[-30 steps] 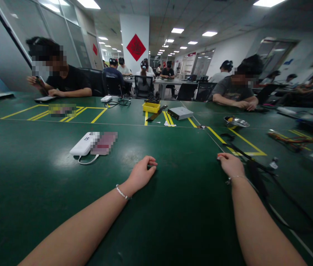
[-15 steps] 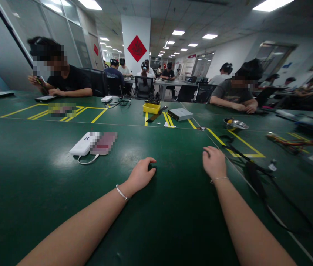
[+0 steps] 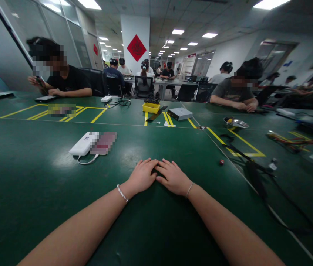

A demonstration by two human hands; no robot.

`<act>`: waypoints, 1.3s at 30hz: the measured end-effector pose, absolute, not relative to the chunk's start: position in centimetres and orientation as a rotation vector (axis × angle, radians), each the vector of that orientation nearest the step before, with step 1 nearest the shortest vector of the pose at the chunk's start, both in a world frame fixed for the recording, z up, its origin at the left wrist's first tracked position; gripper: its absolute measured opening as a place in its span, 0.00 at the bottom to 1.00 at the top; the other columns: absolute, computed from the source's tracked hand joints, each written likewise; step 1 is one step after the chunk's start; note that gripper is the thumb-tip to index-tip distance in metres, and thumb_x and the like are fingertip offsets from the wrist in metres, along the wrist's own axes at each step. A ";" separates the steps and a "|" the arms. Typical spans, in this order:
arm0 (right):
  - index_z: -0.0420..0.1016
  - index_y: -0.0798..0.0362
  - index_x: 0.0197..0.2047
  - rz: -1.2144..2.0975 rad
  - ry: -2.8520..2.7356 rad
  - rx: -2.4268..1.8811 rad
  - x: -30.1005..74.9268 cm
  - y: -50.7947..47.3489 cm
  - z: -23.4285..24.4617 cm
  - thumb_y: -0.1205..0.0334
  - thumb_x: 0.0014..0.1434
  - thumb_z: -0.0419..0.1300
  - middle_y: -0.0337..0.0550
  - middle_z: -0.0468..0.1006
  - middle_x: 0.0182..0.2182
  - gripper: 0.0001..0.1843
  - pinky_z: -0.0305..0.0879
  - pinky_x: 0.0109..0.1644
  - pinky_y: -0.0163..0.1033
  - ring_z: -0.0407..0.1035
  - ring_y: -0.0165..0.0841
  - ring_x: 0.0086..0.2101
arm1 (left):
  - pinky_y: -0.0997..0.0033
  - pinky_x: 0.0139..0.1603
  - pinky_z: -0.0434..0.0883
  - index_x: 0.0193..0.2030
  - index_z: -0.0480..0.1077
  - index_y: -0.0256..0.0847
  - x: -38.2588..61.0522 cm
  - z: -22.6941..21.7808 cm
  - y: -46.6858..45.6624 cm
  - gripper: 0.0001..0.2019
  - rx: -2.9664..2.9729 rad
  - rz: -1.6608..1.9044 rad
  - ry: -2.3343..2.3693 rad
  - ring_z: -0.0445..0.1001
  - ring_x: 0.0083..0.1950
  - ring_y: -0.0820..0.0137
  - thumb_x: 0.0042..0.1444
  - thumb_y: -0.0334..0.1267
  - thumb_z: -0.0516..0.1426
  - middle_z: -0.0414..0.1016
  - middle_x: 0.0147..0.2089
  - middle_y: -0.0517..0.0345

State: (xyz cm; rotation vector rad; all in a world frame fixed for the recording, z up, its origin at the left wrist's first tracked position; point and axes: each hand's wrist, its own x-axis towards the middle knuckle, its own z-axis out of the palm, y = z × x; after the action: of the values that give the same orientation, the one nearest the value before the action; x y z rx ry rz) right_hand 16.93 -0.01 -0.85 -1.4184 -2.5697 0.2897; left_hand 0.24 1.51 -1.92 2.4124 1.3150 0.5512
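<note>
Left hand (image 3: 142, 176) and right hand (image 3: 174, 178) meet at fingertips mid-frame, fingers slightly spread, nothing visibly pinched; looks paused. Reaching red bit (image 3: 221, 162), right of centre, calls for parting them.

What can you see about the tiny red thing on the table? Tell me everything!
The tiny red thing looks roundish. It lies on the green table, between the right hand and the black cable, and only the table touches it. It is too small to tell its material or any parts.

A flat pinkish rectangular object (image 3: 107, 143) left of centre is blurred by pixelation. Right of centre, a tiny red object (image 3: 221, 162) is too small to identify.
</note>
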 end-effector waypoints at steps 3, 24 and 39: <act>0.68 0.51 0.51 0.133 -2.410 -1.524 19.5 1.2 0.3 0.57 0.59 0.44 0.47 0.70 0.49 0.21 0.53 0.56 0.45 0.61 0.37 0.50 | 0.51 0.62 0.49 0.57 0.59 0.43 0.1 -1.7 1.4 0.23 2.403 0.533 1.321 0.55 0.63 0.59 0.52 0.35 0.51 0.62 0.60 0.51; 0.71 0.61 0.42 0.029 -1.168 -2.687 34.4 2.0 0.4 0.58 0.50 0.48 0.63 0.74 0.37 0.21 0.66 0.35 0.51 0.70 0.50 0.38 | 0.50 0.61 0.50 0.50 0.67 0.44 -0.1 -1.6 1.5 0.17 2.371 0.569 1.288 0.57 0.61 0.60 0.51 0.36 0.53 0.64 0.58 0.53; 0.76 0.55 0.36 0.024 -1.381 -2.353 30.0 2.0 1.9 0.58 0.51 0.48 0.55 0.75 0.36 0.18 0.64 0.34 0.44 0.70 0.42 0.33 | 0.53 0.61 0.52 0.50 0.66 0.42 0.0 -1.7 1.7 0.18 2.396 0.592 1.290 0.59 0.60 0.59 0.51 0.38 0.53 0.66 0.56 0.52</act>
State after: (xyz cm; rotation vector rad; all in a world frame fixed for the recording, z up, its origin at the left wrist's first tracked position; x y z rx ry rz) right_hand 30.00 2.01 1.87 -2.3529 -1.3807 0.0242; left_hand -0.04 1.68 -1.70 2.3958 1.2903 0.5924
